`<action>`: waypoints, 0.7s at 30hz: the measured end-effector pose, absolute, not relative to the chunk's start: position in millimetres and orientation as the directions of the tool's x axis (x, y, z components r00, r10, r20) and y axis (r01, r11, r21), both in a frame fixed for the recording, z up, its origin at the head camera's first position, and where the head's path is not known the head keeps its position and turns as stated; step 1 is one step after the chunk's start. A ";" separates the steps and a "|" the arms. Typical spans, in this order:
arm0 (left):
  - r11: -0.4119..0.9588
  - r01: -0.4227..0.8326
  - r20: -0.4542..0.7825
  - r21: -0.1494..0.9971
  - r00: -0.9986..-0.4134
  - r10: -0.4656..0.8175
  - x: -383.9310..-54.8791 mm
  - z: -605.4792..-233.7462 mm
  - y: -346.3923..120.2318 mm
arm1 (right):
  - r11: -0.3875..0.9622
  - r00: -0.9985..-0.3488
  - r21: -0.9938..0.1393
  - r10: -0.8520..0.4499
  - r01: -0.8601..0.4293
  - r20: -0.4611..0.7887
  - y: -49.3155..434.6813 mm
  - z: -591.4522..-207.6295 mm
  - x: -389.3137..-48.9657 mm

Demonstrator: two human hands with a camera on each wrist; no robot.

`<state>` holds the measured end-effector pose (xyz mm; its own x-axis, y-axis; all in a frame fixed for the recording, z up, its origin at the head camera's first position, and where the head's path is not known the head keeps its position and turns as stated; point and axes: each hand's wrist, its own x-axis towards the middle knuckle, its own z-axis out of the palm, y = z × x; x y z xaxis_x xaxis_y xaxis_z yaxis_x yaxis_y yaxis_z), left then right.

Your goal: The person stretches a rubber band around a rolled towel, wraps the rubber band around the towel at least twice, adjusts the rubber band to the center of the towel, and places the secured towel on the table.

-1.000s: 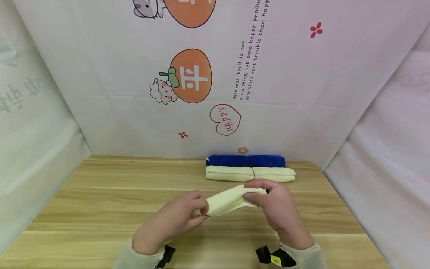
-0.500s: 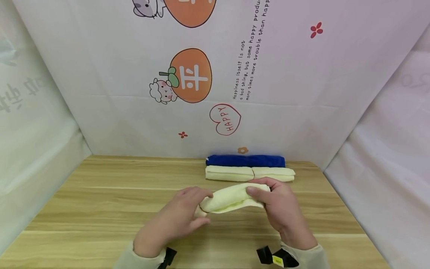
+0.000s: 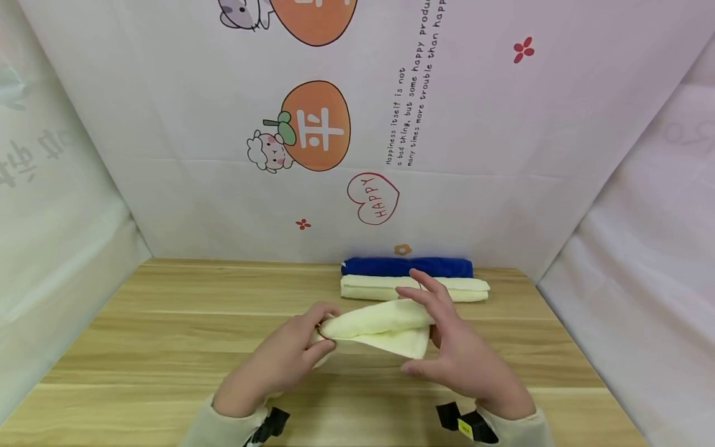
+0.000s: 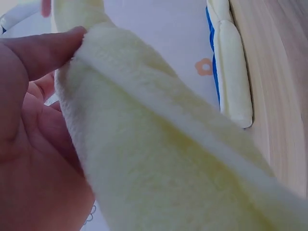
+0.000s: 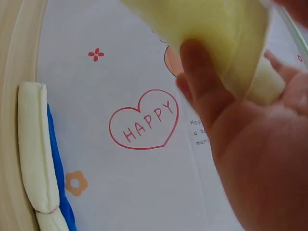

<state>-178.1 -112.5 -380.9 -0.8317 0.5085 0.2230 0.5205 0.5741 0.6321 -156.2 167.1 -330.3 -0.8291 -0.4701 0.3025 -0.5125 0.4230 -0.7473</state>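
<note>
A pale yellow towel (image 3: 380, 323), partly rolled with a loose flap at its lower right, is held up over the table. My left hand (image 3: 279, 360) grips its left end, where a thin dark band (image 3: 319, 331) goes round the cloth. In the left wrist view the thumb presses on the fluffy towel (image 4: 144, 154). At the other end my right hand (image 3: 466, 354) has its fingers spread and thumb apart, around the free end. The right wrist view shows those fingers (image 5: 199, 67) against the towel (image 5: 226, 29).
Behind the hands, a rolled pale yellow towel (image 3: 363, 287) with a band at its middle lies along a rolled blue towel (image 3: 408, 267). Both are by the printed back wall (image 3: 475, 205). White cloth walls flank the wooden table (image 3: 167, 329).
My right hand has let go of its pinch on the towel's right end and spread its fingers. The left hand has shifted left and regripped by the band; the flap hangs wider.
</note>
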 end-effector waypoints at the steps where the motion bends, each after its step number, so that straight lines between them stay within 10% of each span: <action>1: 0.566 0.520 0.223 0.639 -0.830 0.510 -178.1 -380.6 -113.5 | 0.384 -0.809 -0.752 -0.489 -0.536 0.326 165.5 -328.7 -154.9; 8: 0.506 0.550 0.239 0.664 -0.798 0.554 -177.9 -380.7 -117.1 | 0.376 -0.801 -0.707 -0.288 -0.599 0.525 161.1 -341.1 -163.5; 21: 0.550 0.639 0.309 0.538 -0.757 0.577 -178.6 -384.7 -113.3 | 0.293 -0.976 -0.932 -0.101 -0.213 0.192 157.9 -346.9 -165.2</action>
